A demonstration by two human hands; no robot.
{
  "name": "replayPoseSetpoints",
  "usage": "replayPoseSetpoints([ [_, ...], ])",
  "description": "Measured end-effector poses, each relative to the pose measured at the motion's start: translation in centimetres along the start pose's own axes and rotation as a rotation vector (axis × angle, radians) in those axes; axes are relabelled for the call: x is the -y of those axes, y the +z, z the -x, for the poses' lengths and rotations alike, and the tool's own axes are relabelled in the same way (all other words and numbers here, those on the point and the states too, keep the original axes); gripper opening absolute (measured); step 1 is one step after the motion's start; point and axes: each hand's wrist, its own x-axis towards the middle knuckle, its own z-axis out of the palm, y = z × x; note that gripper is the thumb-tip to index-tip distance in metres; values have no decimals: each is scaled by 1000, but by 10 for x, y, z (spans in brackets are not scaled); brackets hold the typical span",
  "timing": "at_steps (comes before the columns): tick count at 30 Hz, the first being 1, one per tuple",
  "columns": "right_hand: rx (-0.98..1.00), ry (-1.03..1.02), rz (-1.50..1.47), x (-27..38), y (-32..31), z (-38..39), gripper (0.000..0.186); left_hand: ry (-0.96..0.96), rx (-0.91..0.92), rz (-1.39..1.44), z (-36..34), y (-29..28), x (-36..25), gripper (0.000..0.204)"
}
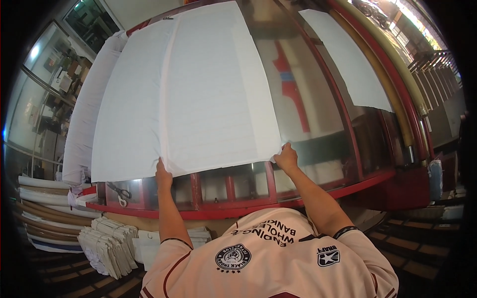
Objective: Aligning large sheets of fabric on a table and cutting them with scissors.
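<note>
A wide sheet of white fabric (213, 99) lies over the left and middle of a glass-topped table with a red frame (238, 211). My left hand (163, 175) pinches the cloth's near edge where a long lengthwise fold (166, 99) meets it. At the near right corner, my right hand (286, 158) grips the same fabric between thumb and fingers. The cloth stretches nearly flat between both hands, with small wrinkles by the left one. Dark-handled scissors (119, 192) rest on the table, left of my left hand.
A thick white fabric roll (92, 114) runs along the table's left side. Another white piece (348, 59) lies at the right, beside long rolls or tubes (392, 79). Rolls (54, 213) and folded white stacks (109, 243) sit low at the left. A small dark tool (168, 18) rests on the far cloth.
</note>
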Motion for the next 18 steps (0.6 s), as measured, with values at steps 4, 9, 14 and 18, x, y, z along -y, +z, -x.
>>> replayPoseSetpoints([
  [4, 56, 9, 8, -1, -2, 0, 53, -37, -18, 39, 5, -6, -10, 78],
  [9, -82, -107, 11, -4, 6, 13, 56, -90, -54, -258, 22, -6, -42, 68],
  [14, -55, 1, -75, -4, 10, 2, 61, 350, -226, -148, 60, 30, -84, 53],
  [18, 52, 68, -204, -10, 6, -7, 62, 505, -156, -120, 86, 60, -107, 48],
])
